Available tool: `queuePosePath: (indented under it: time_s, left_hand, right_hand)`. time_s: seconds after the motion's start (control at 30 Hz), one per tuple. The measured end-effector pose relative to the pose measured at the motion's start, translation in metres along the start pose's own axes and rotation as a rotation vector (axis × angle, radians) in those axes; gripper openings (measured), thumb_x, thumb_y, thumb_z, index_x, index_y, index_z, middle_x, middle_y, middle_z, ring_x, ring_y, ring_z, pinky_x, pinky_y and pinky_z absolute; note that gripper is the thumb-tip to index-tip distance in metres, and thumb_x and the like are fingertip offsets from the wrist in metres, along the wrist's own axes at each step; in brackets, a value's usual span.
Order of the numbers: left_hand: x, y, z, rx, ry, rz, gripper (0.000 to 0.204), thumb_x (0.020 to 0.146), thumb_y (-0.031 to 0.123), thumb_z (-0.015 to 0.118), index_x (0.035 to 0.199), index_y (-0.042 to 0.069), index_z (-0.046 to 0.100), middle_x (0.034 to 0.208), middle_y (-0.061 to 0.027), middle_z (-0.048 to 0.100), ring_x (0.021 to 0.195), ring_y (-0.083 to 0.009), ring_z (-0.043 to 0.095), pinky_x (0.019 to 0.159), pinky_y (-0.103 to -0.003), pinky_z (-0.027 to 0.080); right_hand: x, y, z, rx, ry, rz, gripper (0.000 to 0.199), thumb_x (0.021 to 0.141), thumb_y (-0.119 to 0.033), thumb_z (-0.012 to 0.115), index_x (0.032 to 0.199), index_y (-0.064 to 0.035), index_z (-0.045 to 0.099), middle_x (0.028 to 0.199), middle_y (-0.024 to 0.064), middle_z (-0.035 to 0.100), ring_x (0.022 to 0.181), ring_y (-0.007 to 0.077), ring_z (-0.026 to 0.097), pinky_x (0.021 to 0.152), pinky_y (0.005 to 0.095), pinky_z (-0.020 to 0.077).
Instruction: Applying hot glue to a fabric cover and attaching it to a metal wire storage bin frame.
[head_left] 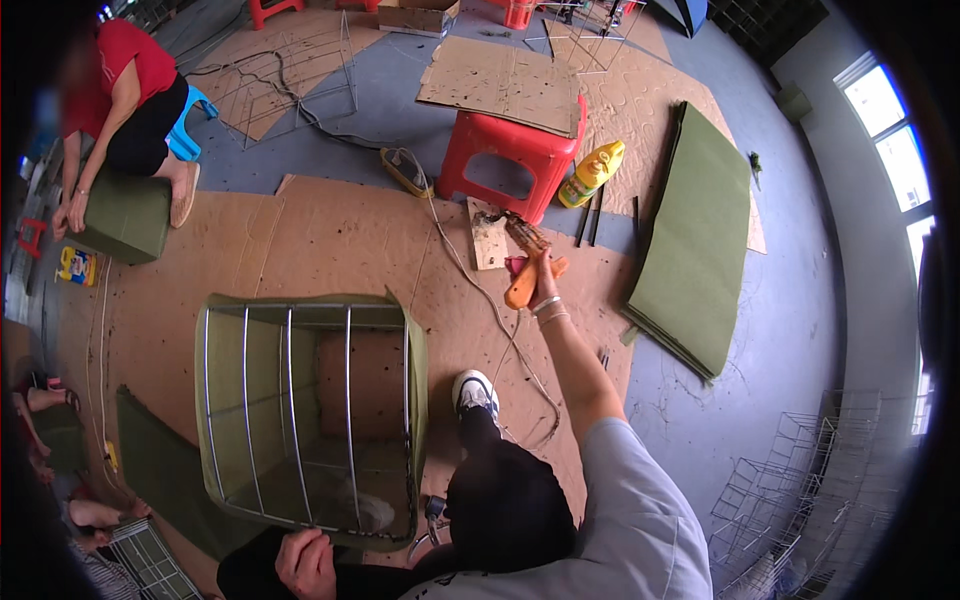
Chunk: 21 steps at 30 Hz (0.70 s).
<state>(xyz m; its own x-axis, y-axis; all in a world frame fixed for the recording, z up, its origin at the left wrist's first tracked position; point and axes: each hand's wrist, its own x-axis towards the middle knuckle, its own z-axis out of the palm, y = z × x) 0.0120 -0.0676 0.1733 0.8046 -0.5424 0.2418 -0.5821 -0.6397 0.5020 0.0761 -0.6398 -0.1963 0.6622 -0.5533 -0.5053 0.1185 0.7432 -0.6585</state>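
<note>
A box-shaped wire frame (349,375) with green fabric around its sides rests in front of me, tilted so that its inside shows. At its near lower edge my left hand (305,565) is closed with curled fingers on the rim. My right arm reaches forward. My right hand (545,277) is wrapped round an orange gun-shaped tool (520,290), which looks like a glue gun with a crusted brown front (527,235). This tool is over a stained wooden board (489,235), close to a red plastic stool (510,155). A pale cord trails near it.
Stacked green fabric panels (695,240) lie to the right, near a yellow bottle (593,173). Wire frames (800,490) pile up at lower right. A person (125,100) handles a green-covered box (125,215) at far left. Cardboard (340,240) covers the floor.
</note>
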Motion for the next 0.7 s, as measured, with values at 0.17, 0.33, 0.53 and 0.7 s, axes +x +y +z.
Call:
queuePosePath:
  time_s: [0.17, 0.33, 0.53, 0.7]
  left_hand:
    - [0.004, 0.011, -0.006, 0.076, -0.060, 0.007, 0.004, 0.086, -0.004, 0.072, 0.089, -0.006, 0.070, 0.092, -0.0174, 0.070, 0.080, -0.0337, 0.069, 0.069, -0.040, 0.058]
    - [0.004, 0.008, 0.003, 0.041, 0.014, -0.002, 0.014, 0.071, -0.008, 0.073, 0.081, 0.000, 0.065, 0.088, -0.0140, 0.068, 0.079, -0.0314, 0.067, 0.071, -0.038, 0.055]
    - [-0.012, 0.007, 0.010, -0.017, 0.055, -0.093, 0.015, 0.075, -0.011, 0.074, 0.088, -0.005, 0.071, 0.093, -0.0143, 0.069, 0.082, -0.0295, 0.068, 0.070, -0.036, 0.056]
    - [-0.019, 0.007, 0.023, -0.045, 0.130, 0.107, 0.024, 0.070, -0.008, 0.080, 0.091, -0.003, 0.072, 0.095, -0.0115, 0.067, 0.078, -0.0246, 0.068, 0.066, -0.034, 0.056]
  right_hand:
    - [0.053, 0.062, -0.003, 0.098, 0.057, 0.030, 0.066, 0.091, -0.071, 0.055, 0.130, -0.0180, 0.054, 0.105, 0.0069, 0.069, 0.096, 0.0254, 0.070, 0.082, 0.0417, 0.0584]
    - [0.113, 0.099, -0.021, -0.157, 0.228, -0.113, 0.062, 0.091, -0.065, 0.059, 0.121, -0.0106, 0.060, 0.104, 0.0077, 0.069, 0.094, 0.0239, 0.067, 0.079, 0.0426, 0.0556]
    - [-0.055, -0.030, 0.049, -0.890, -0.174, -0.580, 0.030, 0.103, -0.019, 0.061, 0.123, 0.0023, 0.067, 0.104, 0.0080, 0.072, 0.093, 0.0117, 0.066, 0.080, 0.0279, 0.0539]
    - [-0.303, -0.117, 0.186, -1.427, -1.001, -0.947, 0.043, 0.083, -0.010, 0.078, 0.124, -0.0088, 0.069, 0.125, 0.0101, 0.066, 0.114, 0.0259, 0.063, 0.098, 0.0363, 0.0513]
